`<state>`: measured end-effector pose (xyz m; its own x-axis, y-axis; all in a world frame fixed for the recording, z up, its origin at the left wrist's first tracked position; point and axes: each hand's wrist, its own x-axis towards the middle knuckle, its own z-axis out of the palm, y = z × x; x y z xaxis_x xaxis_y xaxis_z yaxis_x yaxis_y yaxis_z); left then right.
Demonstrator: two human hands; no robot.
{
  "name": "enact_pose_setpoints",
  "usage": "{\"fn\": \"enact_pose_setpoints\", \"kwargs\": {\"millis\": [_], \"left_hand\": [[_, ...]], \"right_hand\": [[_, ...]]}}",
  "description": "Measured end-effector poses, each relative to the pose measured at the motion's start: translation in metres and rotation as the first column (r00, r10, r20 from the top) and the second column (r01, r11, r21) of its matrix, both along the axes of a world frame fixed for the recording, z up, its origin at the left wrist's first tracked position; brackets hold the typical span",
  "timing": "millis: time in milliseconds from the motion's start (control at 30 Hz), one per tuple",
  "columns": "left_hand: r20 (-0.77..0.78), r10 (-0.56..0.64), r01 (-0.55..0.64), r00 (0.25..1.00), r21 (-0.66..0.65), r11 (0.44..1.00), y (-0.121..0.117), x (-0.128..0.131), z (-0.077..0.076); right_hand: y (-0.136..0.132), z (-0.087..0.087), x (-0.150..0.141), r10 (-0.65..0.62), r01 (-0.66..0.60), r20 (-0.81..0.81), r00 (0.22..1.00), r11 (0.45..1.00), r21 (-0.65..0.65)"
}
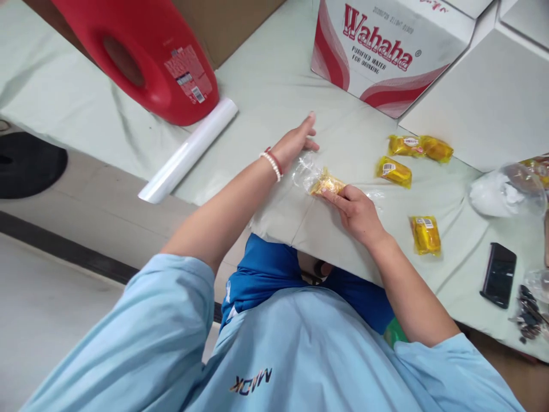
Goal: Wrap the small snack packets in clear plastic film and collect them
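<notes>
My right hand is closed on a yellow snack packet, thumb and fingers at its near right end. Clear plastic film lies crumpled at the packet's left end, just below my left hand. That hand is open, its fingers stretched out over the cloth, and it wears a beaded bracelet. To the right lie more yellow snack packets: one single packet, another packet nearer me, and a pair of packets end to end farther back.
A roll of plastic film lies left beside a large red jug. A Wahaha water carton and a white box stand at the back. On the right are a phone, a clear bag and small dark items.
</notes>
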<state>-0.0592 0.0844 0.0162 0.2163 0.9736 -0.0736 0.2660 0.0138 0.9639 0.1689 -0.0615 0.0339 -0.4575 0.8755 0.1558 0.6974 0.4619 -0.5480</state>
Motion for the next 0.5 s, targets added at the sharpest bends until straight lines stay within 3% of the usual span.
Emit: {"fn": "enact_pose_setpoints", "kwargs": {"millis": [100, 233, 333, 500], "left_hand": [[-0.121, -0.191, 0.184, 0.974, -0.069, 0.981, 0.012, 0.013, 0.017], [-0.28, -0.437, 0.427, 0.855, -0.099, 0.899, 0.006, 0.009, 0.021], [-0.285, -0.47, 0.463, 0.836, -0.095, 0.881, -0.005, -0.01, 0.018], [-0.107, -0.386, 0.364, 0.916, -0.18, 0.914, -0.03, -0.035, 0.023]], "right_hand": [[-0.001, 0.003, 0.0, 0.012, -0.012, 0.013, 1.0, 1.0, 0.003], [0.0, 0.004, -0.001, 0.019, -0.019, 0.01, 1.0, 1.0, -0.006], [0.001, 0.004, -0.001, 0.028, -0.028, 0.004, 1.0, 0.999, -0.015], [0.002, 0.005, -0.001, 0.023, -0.023, 0.011, 1.0, 0.999, -0.034]]}}
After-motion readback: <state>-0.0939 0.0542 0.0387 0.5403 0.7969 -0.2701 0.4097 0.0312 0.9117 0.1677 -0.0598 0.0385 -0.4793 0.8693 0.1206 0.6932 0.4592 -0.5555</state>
